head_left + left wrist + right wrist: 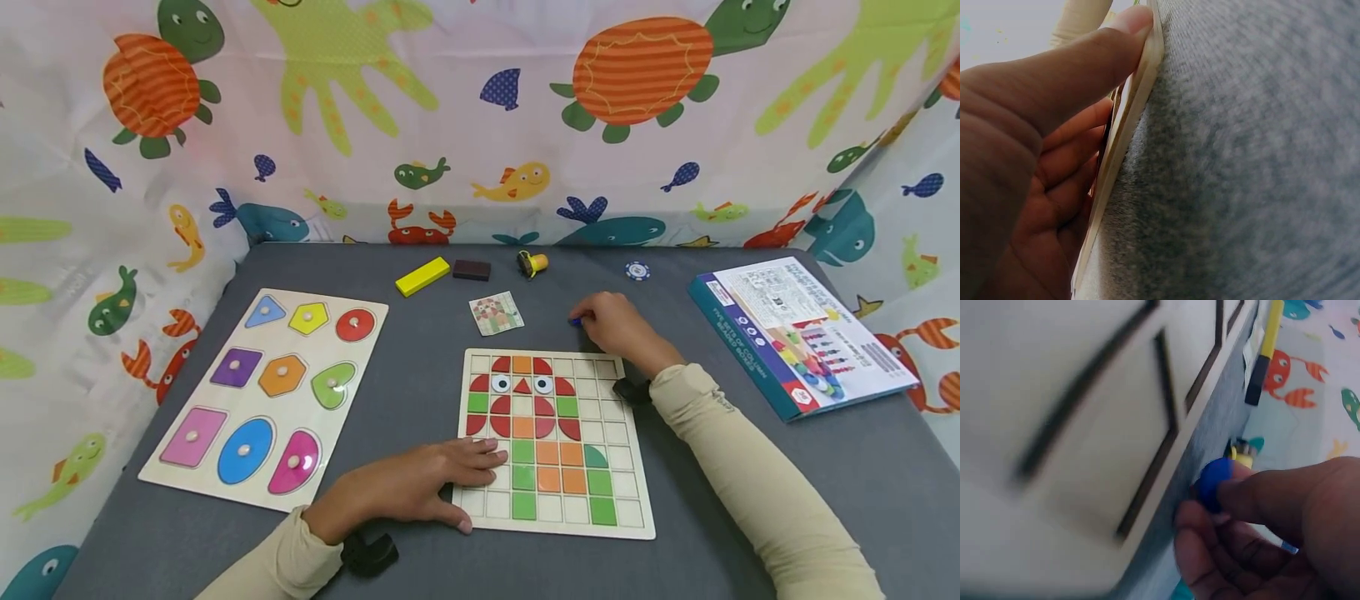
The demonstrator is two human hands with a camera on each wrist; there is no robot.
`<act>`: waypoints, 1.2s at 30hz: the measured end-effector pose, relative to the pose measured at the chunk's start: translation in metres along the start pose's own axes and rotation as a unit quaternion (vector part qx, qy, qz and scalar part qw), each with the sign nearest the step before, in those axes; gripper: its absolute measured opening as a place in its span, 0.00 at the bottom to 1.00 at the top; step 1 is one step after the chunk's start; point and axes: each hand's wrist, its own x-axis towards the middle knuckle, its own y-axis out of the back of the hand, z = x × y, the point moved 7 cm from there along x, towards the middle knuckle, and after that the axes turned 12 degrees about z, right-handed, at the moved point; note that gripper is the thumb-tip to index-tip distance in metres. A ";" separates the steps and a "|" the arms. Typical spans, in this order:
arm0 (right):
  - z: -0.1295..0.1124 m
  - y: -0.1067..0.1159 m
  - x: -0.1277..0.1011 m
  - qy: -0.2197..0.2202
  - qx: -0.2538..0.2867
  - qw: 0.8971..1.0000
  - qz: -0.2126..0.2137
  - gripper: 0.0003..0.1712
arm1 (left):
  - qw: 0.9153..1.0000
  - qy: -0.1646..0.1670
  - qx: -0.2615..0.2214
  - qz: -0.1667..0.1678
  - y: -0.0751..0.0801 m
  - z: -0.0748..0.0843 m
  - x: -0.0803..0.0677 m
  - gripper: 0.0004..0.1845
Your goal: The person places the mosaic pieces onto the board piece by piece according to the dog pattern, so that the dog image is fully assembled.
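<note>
A square wooden mosaic board [627, 523] lies before me, with red, orange, green and eye-patterned tiles in its grid. My left hand [420, 482] rests on the board's left edge, its fingers extended over the grid; in the left wrist view the thumb [1085, 69] lies along the board's rim [1125, 128]. Beyond the far right corner of the board, my right hand [621, 327] pinches a small round blue piece [1213, 482] between thumb and fingers. Only a sliver of that piece shows in the head view. A small pattern card [497, 313] lies just behind the board.
To the left is a shape puzzle board [247, 400] with knobbed pieces. Along the back sit a yellow block [422, 277], a dark brown block [472, 270], a small yellow-and-black object [532, 264] and a poker chip [637, 271]. A boxed toy set [806, 333] lies at right.
</note>
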 end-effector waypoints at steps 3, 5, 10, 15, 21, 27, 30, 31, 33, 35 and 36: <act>0.003 0.009 -0.013 -0.008 0.013 1.000 -0.003 0.16 | 1.000 0.001 0.004 -0.001 0.000 -0.001 -0.001 0.37; 0.002 0.013 -0.024 -0.006 0.023 1.000 -0.013 0.16 | 1.000 0.002 0.005 -0.001 -0.001 -0.001 -0.002 0.37; -0.015 0.019 -0.060 0.035 0.070 0.995 -0.064 0.13 | 1.000 0.012 0.004 0.001 0.001 -0.003 -0.005 0.38; -0.029 0.014 -0.101 0.052 0.145 0.979 -0.136 0.11 | 1.000 0.015 0.004 0.009 0.003 -0.004 -0.006 0.38; -0.030 0.005 -0.147 0.052 0.178 0.965 -0.186 0.06 | 1.000 0.010 0.003 0.010 0.001 -0.004 -0.005 0.38; -0.036 0.007 -0.171 0.096 0.160 0.968 -0.168 0.06 | 1.000 0.002 0.000 0.011 -0.001 -0.005 -0.001 0.38; -0.040 0.009 -0.174 0.120 0.137 0.973 -0.143 0.05 | 1.000 0.002 -0.001 0.009 -0.001 -0.005 0.000 0.38; -0.040 0.009 -0.175 0.125 0.127 0.975 -0.133 0.05 | 1.000 0.002 0.000 0.008 -0.001 -0.005 0.000 0.39; -0.041 0.010 -0.176 0.124 0.111 0.978 -0.122 0.05 | 1.000 0.002 -0.001 0.007 -0.001 -0.005 0.000 0.39; -0.041 0.009 -0.176 0.116 0.097 0.982 -0.117 0.07 | 1.000 0.000 -0.002 0.006 -0.001 -0.004 0.001 0.39; -0.041 0.009 -0.177 0.109 0.091 0.983 -0.116 0.07 | 1.000 -0.002 -0.001 0.005 -0.001 -0.003 0.002 0.39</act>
